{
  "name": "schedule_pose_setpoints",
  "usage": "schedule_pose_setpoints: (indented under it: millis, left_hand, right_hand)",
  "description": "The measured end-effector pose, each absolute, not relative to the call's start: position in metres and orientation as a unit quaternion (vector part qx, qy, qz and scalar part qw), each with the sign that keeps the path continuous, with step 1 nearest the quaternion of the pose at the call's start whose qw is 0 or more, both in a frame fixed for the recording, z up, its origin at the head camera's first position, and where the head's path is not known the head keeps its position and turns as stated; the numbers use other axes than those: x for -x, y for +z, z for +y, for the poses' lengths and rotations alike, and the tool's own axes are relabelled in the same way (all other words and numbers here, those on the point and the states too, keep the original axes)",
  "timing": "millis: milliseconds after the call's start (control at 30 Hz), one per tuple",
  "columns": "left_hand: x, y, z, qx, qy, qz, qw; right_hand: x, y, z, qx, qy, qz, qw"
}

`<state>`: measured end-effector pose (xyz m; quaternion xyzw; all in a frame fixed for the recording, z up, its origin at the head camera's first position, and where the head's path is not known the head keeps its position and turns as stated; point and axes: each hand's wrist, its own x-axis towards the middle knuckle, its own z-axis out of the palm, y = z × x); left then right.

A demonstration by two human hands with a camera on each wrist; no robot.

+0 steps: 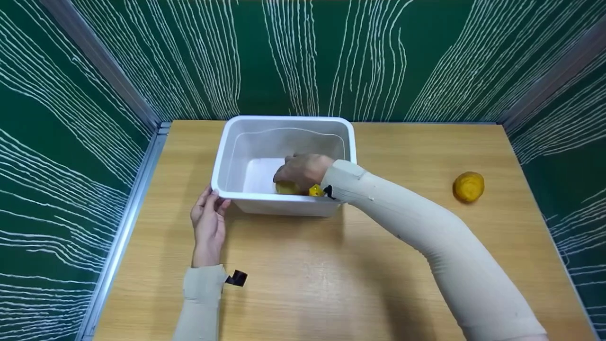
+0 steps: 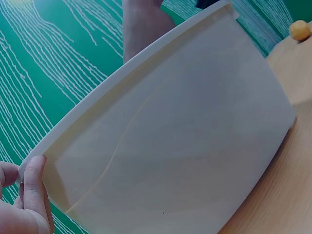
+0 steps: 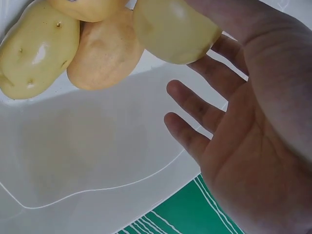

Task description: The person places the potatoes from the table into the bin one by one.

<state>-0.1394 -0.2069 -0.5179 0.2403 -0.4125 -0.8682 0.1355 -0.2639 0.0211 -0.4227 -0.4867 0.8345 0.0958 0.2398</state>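
Observation:
A white plastic bin (image 1: 279, 207) stands on the table, and my left hand (image 1: 208, 227) grips its near left corner by the rim. In the left wrist view, the fingers (image 2: 35, 187) pinch that rim. My right hand (image 1: 303, 170) is down inside the bin. Between its thumb and front fingers it holds a smooth yellow potato (image 3: 175, 31); its other fingers are spread apart. Beside that potato lie a pale yellow-green potato (image 3: 39, 51), a tan potato (image 3: 107, 51) and an orange-yellow one (image 3: 92, 7), partly cut off by the frame.
One more yellow-brown potato (image 1: 468, 187) rests on the wooden table (image 1: 293, 274), right of the bin. Green walls (image 1: 326, 57) with white wavy lines enclose the table at the back and sides. A metal rail (image 1: 125, 222) runs along the left edge.

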Motion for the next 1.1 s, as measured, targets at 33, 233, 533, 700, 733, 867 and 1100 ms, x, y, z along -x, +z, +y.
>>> schedule_pose_setpoints:
  millis: [33,233,533,700,733,867,1100]
  left_hand:
    - [0.1393,-0.5175,-0.2068,-0.241,-0.868,-0.412,0.136]
    - [0.1389,-0.5162,-0.2064,-0.24,-0.866,-0.417,0.137]
    - [0.138,-0.5163,-0.2067,-0.242,-0.868,-0.41,0.141]
    - [0.1377,-0.5167,-0.2064,-0.237,-0.868,-0.413,0.14]
    - [0.1376,-0.5169,-0.2065,-0.234,-0.869,-0.412,0.14]
    - [0.1369,-0.5173,-0.2069,-0.227,-0.872,-0.411,0.141]
    - [0.1372,-0.5159,-0.2077,-0.24,-0.869,-0.409,0.142]
  right_hand:
    - [0.2642,-0.4228,0.0207,0.488,0.098,0.833,0.241]
    - [0.2648,-0.4245,0.0179,0.477,0.096,0.834,0.26]
    - [0.2655,-0.4257,0.0146,0.473,0.105,0.833,0.267]
    - [0.2654,-0.4273,0.0144,0.461,0.092,0.838,0.278]
    - [0.2653,-0.4276,0.0144,0.46,0.089,0.838,0.28]
    - [0.2648,-0.4277,0.0148,0.458,0.077,0.84,0.282]
    - [0.261,-0.4182,0.0179,0.442,0.074,0.843,0.297]
